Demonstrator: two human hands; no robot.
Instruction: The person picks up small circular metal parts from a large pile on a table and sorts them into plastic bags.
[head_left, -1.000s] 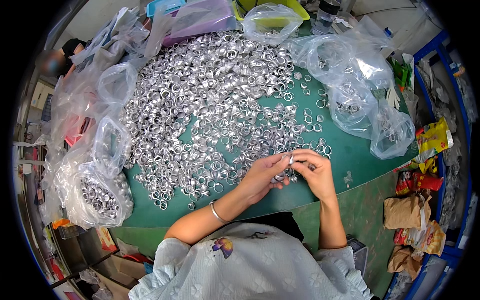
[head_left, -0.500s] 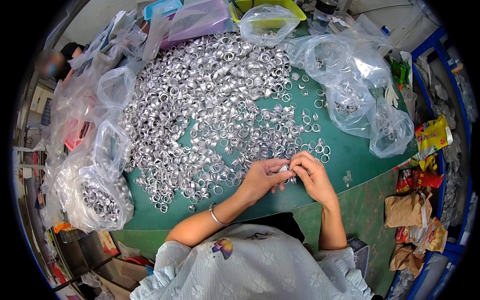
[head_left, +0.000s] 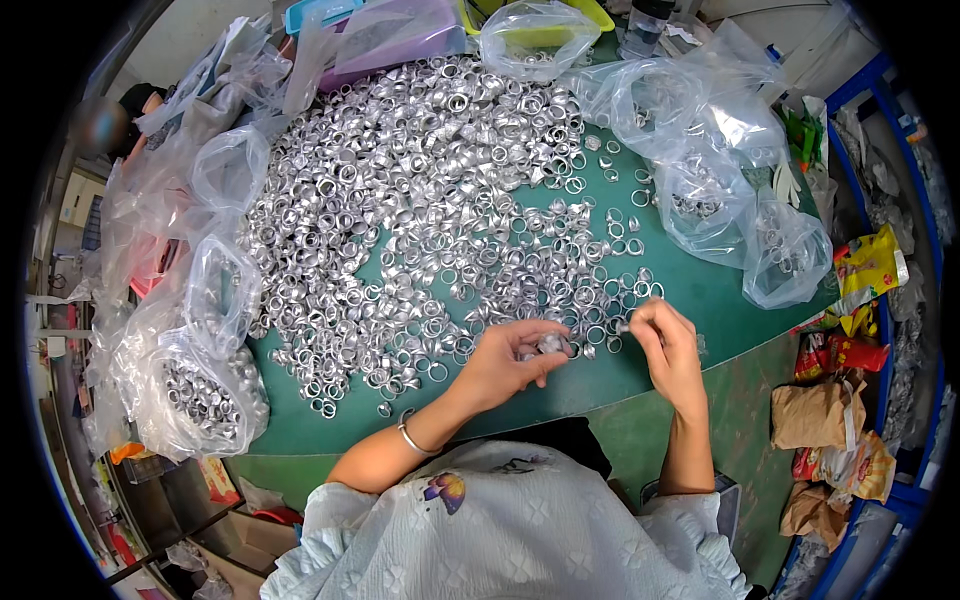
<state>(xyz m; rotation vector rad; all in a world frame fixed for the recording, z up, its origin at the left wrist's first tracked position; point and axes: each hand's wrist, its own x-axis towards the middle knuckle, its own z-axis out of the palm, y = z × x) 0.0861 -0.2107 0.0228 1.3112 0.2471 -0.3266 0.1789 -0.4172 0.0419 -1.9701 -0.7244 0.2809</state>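
Observation:
Silver-coloured metal rings (head_left: 440, 150) lie in a wide heap over the green table (head_left: 560, 400). My left hand (head_left: 503, 363) is curled at the heap's near edge, closed round several rings (head_left: 549, 345) that show between thumb and fingers. To its right, my right hand (head_left: 669, 350) is pinched, its fingertips just above the table near the loose rings on the right. A small silvery bit, seemingly a ring, shows at the fingertips of that hand; most of it is hidden. A bangle circles my left wrist.
Clear plastic bags with rings stand at left (head_left: 205, 400) and right (head_left: 700, 200). A purple bin (head_left: 395, 40) and a yellow-green tray (head_left: 590, 14) are behind the heap. A blue shelf frame (head_left: 885, 330) with snack packets and paper bags rises at right. A person (head_left: 140, 105) is at far left.
My hands were together over the rings; now they are apart. The right has moved to the right, while the left has turned so the rings in it show.

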